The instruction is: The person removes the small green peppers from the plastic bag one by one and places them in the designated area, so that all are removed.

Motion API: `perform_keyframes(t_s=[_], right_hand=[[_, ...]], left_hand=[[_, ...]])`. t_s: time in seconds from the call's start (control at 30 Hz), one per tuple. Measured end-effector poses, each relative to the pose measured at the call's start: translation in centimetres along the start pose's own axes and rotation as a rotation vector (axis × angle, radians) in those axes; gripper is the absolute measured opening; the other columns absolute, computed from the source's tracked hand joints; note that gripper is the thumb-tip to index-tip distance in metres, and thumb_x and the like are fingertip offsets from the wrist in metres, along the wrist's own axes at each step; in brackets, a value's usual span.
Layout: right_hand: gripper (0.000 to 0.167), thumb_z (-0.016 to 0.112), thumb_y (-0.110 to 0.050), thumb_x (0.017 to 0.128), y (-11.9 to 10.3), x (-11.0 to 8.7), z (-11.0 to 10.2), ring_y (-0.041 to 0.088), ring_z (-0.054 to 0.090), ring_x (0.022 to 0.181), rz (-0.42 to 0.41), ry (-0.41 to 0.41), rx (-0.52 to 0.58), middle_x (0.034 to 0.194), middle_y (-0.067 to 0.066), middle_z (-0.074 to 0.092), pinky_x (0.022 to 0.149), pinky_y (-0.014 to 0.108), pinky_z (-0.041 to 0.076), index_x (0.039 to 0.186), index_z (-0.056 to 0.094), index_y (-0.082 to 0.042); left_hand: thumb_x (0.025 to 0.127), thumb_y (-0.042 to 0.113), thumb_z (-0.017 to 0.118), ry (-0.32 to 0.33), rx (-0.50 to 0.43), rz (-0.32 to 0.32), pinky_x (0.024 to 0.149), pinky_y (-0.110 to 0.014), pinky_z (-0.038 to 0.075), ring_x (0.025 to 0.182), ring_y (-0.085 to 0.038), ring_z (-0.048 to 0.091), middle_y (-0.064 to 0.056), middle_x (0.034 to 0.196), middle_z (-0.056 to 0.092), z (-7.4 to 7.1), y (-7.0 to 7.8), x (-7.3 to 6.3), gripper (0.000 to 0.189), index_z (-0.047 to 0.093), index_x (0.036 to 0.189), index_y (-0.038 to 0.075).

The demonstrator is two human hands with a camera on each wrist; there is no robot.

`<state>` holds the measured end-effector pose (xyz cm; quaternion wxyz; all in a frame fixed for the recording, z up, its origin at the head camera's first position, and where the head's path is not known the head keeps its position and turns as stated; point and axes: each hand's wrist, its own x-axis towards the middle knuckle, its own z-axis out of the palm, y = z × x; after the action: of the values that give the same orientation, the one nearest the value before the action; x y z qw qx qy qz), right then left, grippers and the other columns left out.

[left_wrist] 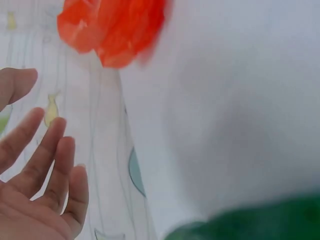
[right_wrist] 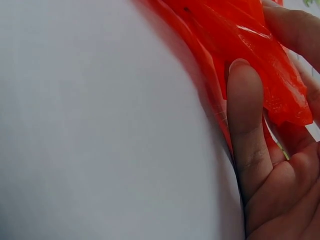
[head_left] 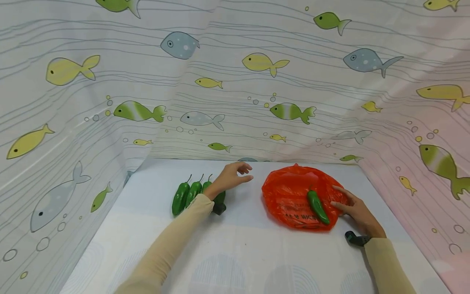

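Note:
My left hand [head_left: 230, 176] hovers above the table with its fingers loosely bent and nothing in them. Beneath its wrist, several green peppers [head_left: 180, 199] lie side by side, stems pointing away; my forearm partly covers those on the right. A blurred green pepper [left_wrist: 260, 222] shows low in the left wrist view. To the right, a red plastic bag [head_left: 282, 192] with printed lettering lies spread on the table. One green pepper [head_left: 318, 207] rests at the bag's right part. My right hand [head_left: 360, 212] holds the bag's right edge, thumb [right_wrist: 245, 100] on the near side and fingers behind.
A white table [head_left: 235, 245] with pale arch patterns carries everything. Fish-printed cloth [head_left: 227, 98] hangs behind it and along both sides. Small black devices [head_left: 219, 208] are strapped at both wrists.

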<state>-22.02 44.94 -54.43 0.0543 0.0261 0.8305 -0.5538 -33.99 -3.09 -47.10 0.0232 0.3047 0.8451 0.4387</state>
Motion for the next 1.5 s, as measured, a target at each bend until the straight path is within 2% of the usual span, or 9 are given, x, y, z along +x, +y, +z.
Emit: perform_keyframes(t_s=[0.2, 0.43, 0.73, 0.83, 1.2, 1.37, 1.5], right_hand=[[0.078, 0.072, -0.042, 0.097, 0.0, -0.1, 0.1, 0.019, 0.054, 0.11, 0.017, -0.005, 0.004, 0.155, 0.016, 0.034, 0.081, 0.031, 0.058, 0.162, 0.032, -0.028], [0.078, 0.073, -0.04, 0.097, -0.2, -0.2, 0.1, 0.017, 0.057, 0.102, 0.019, 0.006, 0.008, 0.149, 0.016, 0.038, 0.077, 0.031, 0.057, 0.162, 0.032, -0.026], [0.077, 0.072, -0.037, 0.098, -0.3, -0.3, 0.2, 0.017, 0.056, 0.105, 0.023, -0.011, 0.03, 0.152, 0.016, 0.035, 0.078, 0.031, 0.057, 0.162, 0.031, -0.026], [0.078, 0.073, -0.039, 0.097, -0.2, -0.3, 0.1, 0.019, 0.055, 0.106, 0.024, -0.004, 0.019, 0.151, 0.016, 0.036, 0.078, 0.03, 0.056, 0.162, 0.032, -0.027], [0.082, 0.075, -0.042, 0.095, -0.5, -0.2, 0.3, 0.028, 0.046, 0.12, 0.045, -0.004, 0.038, 0.162, 0.018, 0.027, 0.083, 0.03, 0.056, 0.162, 0.03, -0.028], [0.079, 0.074, -0.039, 0.096, -0.3, -0.1, 0.1, 0.025, 0.048, 0.118, 0.026, -0.008, 0.053, 0.163, 0.016, 0.025, 0.082, 0.031, 0.057, 0.162, 0.032, -0.029], [0.078, 0.073, -0.038, 0.097, -0.4, -0.3, 0.0, 0.021, 0.049, 0.115, 0.024, -0.007, 0.056, 0.162, 0.015, 0.027, 0.081, 0.03, 0.057, 0.162, 0.031, -0.028]], left_hand=[[0.095, 0.029, 0.076, -0.027, -0.026, 0.025, 0.089, -0.034, 0.052, 0.107, -0.027, 0.064, -0.001, 0.112, 0.069, 2.0, 1.6, 1.1, 0.031, 0.07, 0.121, 0.014], [0.095, 0.031, 0.076, -0.086, -0.028, 0.042, 0.084, -0.027, 0.053, 0.101, -0.016, 0.062, -0.003, 0.11, 0.069, 4.7, 3.1, 2.5, 0.038, 0.068, 0.124, 0.008], [0.097, 0.034, 0.074, -0.159, -0.062, 0.092, 0.091, -0.025, 0.051, 0.105, -0.013, 0.062, -0.009, 0.121, 0.069, 7.8, 4.9, 3.8, 0.042, 0.067, 0.128, 0.005], [0.097, 0.034, 0.073, -0.168, -0.068, 0.099, 0.091, -0.024, 0.051, 0.106, -0.014, 0.062, -0.01, 0.122, 0.069, 8.7, 5.5, 4.2, 0.044, 0.066, 0.129, 0.004], [0.095, 0.034, 0.076, -0.165, -0.115, 0.101, 0.085, -0.02, 0.051, 0.097, -0.006, 0.06, -0.004, 0.114, 0.069, 11.8, 7.0, 5.2, 0.042, 0.068, 0.126, 0.006], [0.096, 0.031, 0.076, -0.179, -0.158, 0.077, 0.085, -0.021, 0.051, 0.099, -0.007, 0.059, -0.003, 0.115, 0.068, 13.3, 7.6, 5.6, 0.041, 0.067, 0.127, 0.005], [0.095, 0.031, 0.077, -0.183, -0.181, 0.06, 0.083, -0.021, 0.051, 0.098, -0.007, 0.059, -0.007, 0.117, 0.068, 14.5, 8.1, 5.8, 0.04, 0.068, 0.125, 0.005]])
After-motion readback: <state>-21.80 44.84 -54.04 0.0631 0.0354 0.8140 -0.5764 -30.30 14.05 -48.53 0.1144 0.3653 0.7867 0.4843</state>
